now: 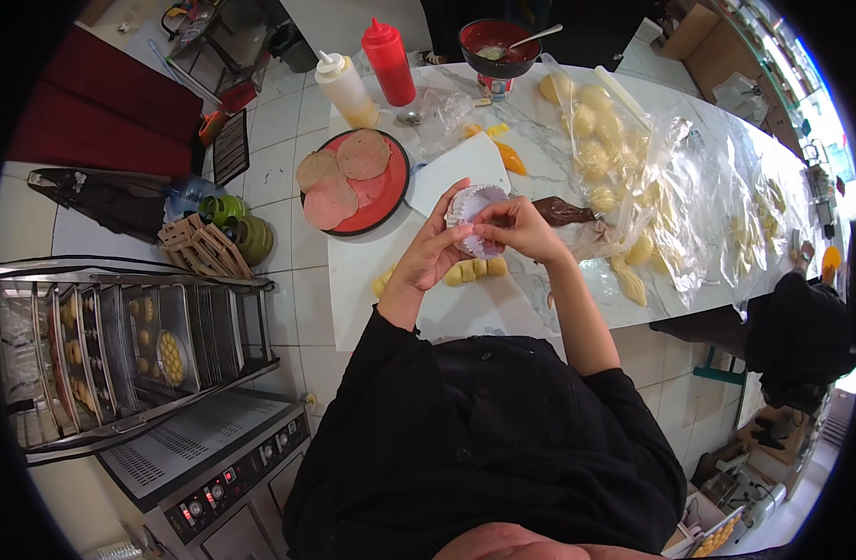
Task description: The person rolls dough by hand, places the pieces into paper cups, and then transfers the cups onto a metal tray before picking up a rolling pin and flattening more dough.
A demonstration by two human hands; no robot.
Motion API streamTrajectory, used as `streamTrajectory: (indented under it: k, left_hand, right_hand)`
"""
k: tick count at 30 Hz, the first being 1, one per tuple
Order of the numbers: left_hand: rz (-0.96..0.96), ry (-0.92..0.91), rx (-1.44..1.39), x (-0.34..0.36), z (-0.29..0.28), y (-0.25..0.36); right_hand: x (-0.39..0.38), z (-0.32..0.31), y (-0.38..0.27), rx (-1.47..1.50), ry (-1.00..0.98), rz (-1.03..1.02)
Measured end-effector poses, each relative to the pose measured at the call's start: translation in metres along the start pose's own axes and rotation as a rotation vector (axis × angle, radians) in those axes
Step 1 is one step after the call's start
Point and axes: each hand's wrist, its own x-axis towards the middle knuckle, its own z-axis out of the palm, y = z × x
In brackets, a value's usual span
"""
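A stack of white fluted paper baking cups (475,199) is held up in front of me, above the near edge of the table. My left hand (424,257) wraps round the stack from its left side. At its inner rim, the fingers of my right hand (527,230) pinch the paper; whether they have one cup or several, I cannot tell. Below my hands, a row of small pale dough pieces (476,269) lies on a white board (446,313), partly hidden by my left hand. Beyond my left hand sits a red plate with a black rim (388,201), bearing round meat slices (330,203).
A red squeeze bottle (389,65) and a cream-filled one (347,91) stand at the far left. A bowl with a spoon (499,56) is at the back. Plastic-covered dough balls (596,126) and a brown-filled piping bag (563,211) lie rightward. Another person (801,322) works far right.
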Motion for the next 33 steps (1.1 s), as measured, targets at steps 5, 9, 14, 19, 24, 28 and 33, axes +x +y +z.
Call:
streamTrajectory:
  k: [5,9,14,19,24,28,33]
  left_hand:
    - [-0.01,0.092,-0.202,0.014,-0.038,-0.014]
    - [0.061,0.374,-0.191,0.03,-0.074,-0.03]
    - [0.259,0.705,0.715,0.021,-0.055,-0.04]
    - [0.377,0.618,0.873,-0.01,-0.051,-0.041]
    - [0.423,0.55,0.079,-0.021,-0.057,-0.046]
    - [0.282,0.494,0.051,-0.042,-0.034,-0.026]
    - [0.202,0.591,-0.022,-0.066,-0.067,-0.04]
  right_hand:
    - [0.01,0.015,0.009,-0.243,0.343,-0.265]
    - [0.023,0.001,0.017,-0.05,0.505,-0.358]
    - [0.011,-0.003,0.005,0.012,0.545,-0.426]
    - [-0.008,0.039,-0.008,-0.567,0.352,-0.573]
    - [0.005,0.056,0.02,-0.678,0.254,-0.513]
    - [0.005,0.064,0.024,-0.81,0.151,-0.537]
    - [0.01,0.071,0.025,-0.914,0.049,-0.564]
